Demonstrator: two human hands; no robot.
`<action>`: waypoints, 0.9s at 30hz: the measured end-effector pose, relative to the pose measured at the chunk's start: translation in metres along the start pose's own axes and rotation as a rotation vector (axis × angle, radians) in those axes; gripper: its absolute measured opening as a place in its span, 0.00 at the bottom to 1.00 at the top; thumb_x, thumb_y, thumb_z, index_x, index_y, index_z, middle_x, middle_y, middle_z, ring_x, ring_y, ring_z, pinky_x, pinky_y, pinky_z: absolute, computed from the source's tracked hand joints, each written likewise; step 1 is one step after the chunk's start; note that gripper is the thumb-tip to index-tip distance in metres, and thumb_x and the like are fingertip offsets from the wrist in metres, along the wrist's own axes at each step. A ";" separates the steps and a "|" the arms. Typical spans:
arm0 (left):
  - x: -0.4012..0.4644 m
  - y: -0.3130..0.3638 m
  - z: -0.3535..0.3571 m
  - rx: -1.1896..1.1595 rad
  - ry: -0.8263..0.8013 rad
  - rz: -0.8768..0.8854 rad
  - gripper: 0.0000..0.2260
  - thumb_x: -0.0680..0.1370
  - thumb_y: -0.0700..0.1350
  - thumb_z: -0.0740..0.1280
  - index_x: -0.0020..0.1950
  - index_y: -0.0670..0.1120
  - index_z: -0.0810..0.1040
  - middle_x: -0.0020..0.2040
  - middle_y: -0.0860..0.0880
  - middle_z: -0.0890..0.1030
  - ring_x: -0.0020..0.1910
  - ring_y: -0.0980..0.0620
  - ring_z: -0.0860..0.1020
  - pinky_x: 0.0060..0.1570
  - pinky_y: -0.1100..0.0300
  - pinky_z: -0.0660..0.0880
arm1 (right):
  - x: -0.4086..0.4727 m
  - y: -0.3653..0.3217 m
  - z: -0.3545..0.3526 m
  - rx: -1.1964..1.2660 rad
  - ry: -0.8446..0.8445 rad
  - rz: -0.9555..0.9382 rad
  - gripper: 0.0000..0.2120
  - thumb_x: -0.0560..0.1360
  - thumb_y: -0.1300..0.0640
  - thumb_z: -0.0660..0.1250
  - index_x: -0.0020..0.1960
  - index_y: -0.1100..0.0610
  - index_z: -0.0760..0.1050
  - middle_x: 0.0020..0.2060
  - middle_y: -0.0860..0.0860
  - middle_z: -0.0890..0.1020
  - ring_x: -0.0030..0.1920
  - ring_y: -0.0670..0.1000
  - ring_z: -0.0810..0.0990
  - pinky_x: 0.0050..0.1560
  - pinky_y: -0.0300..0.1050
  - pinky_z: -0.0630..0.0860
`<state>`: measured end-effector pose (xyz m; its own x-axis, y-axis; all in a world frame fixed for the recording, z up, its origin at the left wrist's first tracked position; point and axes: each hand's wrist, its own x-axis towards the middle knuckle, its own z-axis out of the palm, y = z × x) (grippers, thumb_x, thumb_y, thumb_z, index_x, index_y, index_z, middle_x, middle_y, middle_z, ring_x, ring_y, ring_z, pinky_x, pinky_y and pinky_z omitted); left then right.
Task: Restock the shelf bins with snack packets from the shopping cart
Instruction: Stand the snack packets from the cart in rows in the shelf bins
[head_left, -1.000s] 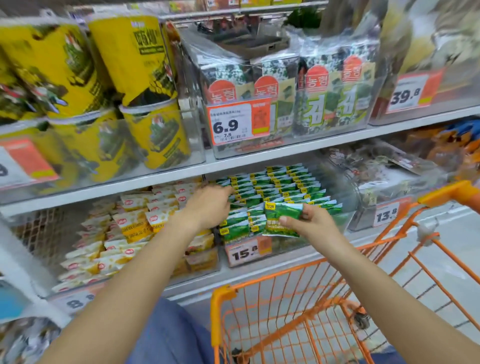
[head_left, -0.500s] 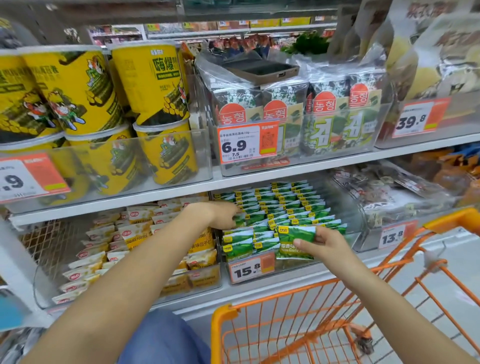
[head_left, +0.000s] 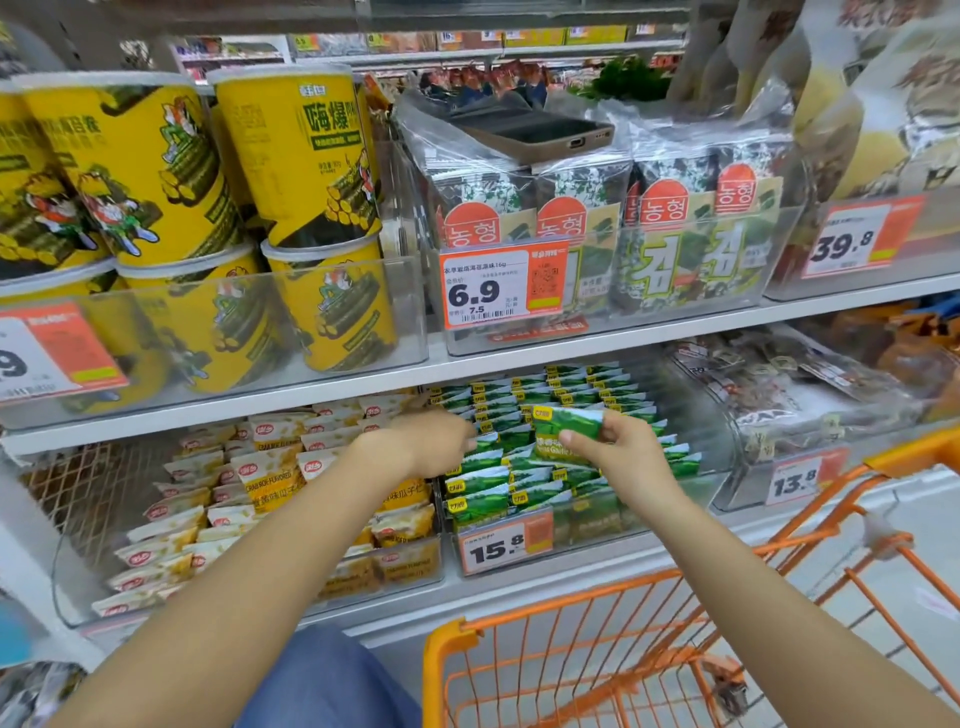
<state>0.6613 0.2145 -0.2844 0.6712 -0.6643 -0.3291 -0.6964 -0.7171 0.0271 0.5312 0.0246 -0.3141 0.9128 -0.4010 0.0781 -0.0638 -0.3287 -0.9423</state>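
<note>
Orange wire of the shopping cart (head_left: 597, 670) fills the near corner, its basket showing no packets in the part I can see. Just beyond its rim stands the clear bin (head_left: 670, 506) of green snacks, tagged 15.8, and both arms reach over the cart into it.

The right hand (head_left: 621, 449) pinches one green packet (head_left: 563, 428) between thumb and fingers, holding it above the middle rows of the bin. The packet's long axis runs left to right, parallel to the bin's front wall and to the packets already filed there, so it looks ready to drop straight down into a row. The left hand (head_left: 434, 441) lies at the bin's left side, fingers pushed in among the green packets; its fingertips are hidden, so I cannot tell whether it grips one or only presses them apart. It seems to be opening a gap, and the right hand is the nearer one to fill it: the slot lies just below and slightly left of the held packet.

Left of the bin sits a second one with yellow-and-white packets (head_left: 270, 467); above the bin, on the next shelf, seaweed packs (head_left: 665, 249) and yellow tubs (head_left: 296, 156).

Compared with half a second ago, the held packet has risen and moved deeper over the bin, away from the price tag.
</note>
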 end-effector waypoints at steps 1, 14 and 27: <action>-0.001 -0.002 0.004 -0.012 0.052 -0.007 0.16 0.84 0.50 0.52 0.65 0.45 0.73 0.58 0.43 0.79 0.55 0.44 0.76 0.56 0.53 0.72 | 0.008 -0.007 0.004 -0.017 -0.004 -0.010 0.06 0.74 0.55 0.71 0.40 0.55 0.76 0.36 0.49 0.80 0.40 0.50 0.79 0.42 0.44 0.74; -0.006 0.002 0.041 -0.090 0.629 -0.091 0.12 0.80 0.52 0.62 0.59 0.50 0.79 0.60 0.50 0.73 0.64 0.47 0.66 0.60 0.55 0.64 | 0.083 -0.010 0.083 -0.086 -0.416 0.268 0.21 0.80 0.53 0.62 0.72 0.57 0.65 0.68 0.52 0.70 0.66 0.55 0.72 0.66 0.47 0.68; -0.007 0.000 0.037 0.081 0.508 -0.128 0.24 0.82 0.54 0.46 0.67 0.48 0.75 0.67 0.50 0.76 0.76 0.46 0.57 0.72 0.50 0.44 | 0.077 0.000 0.089 -0.105 -0.382 0.361 0.22 0.80 0.40 0.49 0.65 0.52 0.68 0.67 0.56 0.72 0.62 0.55 0.72 0.66 0.52 0.66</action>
<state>0.6472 0.2274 -0.3168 0.7765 -0.6055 0.1744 -0.6049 -0.7938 -0.0630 0.6372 0.0700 -0.3369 0.9060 -0.1707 -0.3872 -0.4226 -0.3189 -0.8484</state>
